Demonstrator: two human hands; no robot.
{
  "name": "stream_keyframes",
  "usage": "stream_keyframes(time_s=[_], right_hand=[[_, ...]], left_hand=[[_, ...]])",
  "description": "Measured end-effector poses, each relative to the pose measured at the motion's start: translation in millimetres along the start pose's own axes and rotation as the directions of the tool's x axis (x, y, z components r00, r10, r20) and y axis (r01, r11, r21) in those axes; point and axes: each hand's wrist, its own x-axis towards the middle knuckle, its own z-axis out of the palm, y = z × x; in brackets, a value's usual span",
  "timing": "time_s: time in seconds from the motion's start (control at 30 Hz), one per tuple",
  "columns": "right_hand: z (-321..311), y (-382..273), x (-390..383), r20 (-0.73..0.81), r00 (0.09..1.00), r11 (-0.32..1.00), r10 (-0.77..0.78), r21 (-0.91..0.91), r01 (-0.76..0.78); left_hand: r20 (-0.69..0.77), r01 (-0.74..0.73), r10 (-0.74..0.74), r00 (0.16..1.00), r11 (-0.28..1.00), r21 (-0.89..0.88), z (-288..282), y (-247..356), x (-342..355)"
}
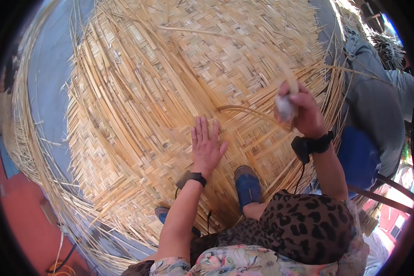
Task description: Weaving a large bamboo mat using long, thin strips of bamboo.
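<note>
A large woven mat of pale split strips [257, 50] is spread beneath me. My left hand [207, 149] lies flat on it, fingers stretched out and a little apart, holding nothing. Raised above the mat's right part, my right hand [305, 110] is closed around a long pale strip [287, 73], whose upper length is smeared by motion. Something whitish [286, 109] shows at the right hand's fingers, too blurred to name. Below that hand, a bent strip [246, 109] curves up from the weave. Many loose lengthwise strips [138, 87] run across the mat's left half.
My shoe [248, 187] rests on the mat between my arms. Loose strip ends stick out around the mat's edges over a grey floor [48, 87]. At the right, a person in dark grey clothes [375, 92] sits close, near a blue object [358, 156]. Red ground [25, 221] shows lower left.
</note>
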Motion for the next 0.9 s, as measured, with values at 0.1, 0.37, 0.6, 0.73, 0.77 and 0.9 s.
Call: stream_keyframes(time_s=[0.1, 0.37, 0.6, 0.73, 0.77, 0.9], right_hand=[[-8.3, -16.7, -17.6, 0.009, 0.947, 0.927, -0.320, 0.210, 0.311], [4.3, -93.7, -80.2, -0.102, 0.762, 0.741, -0.639, 0.184, 0.646], [-71.2, -115.3, -140.0, -0.636, 0.525, 0.637, -0.565, 0.068, 0.768], [-160.6, -134.2, -159.6, -0.831, 0.247, 0.651, -0.498, -0.171, 0.739], [-179.6, -132.5, -162.8, -0.809, 0.256, 0.639, -0.530, -0.182, 0.748], [-224.9, -79.8, -194.5, -0.954, -0.094, 0.943, -0.285, -0.297, 0.148]], left_hand=[[0.004, -0.022, 0.022, 1.000, 0.999, -0.030, -4.7, -0.4, -1.1], [0.011, -0.098, 0.098, 0.995, 0.994, -0.045, -9.4, -4.6, -13.5], [-0.002, -0.093, 0.093, 0.996, 0.995, -0.040, -12.5, -4.1, 9.2], [0.135, -0.110, 0.097, 0.986, 0.990, 0.087, -21.2, 1.2, 11.0], [0.182, -0.111, 0.092, 0.979, 0.989, 0.097, -23.9, 1.3, 8.9], [0.173, -0.180, 0.150, 0.973, 0.969, 0.171, -23.8, 0.4, 5.0]])
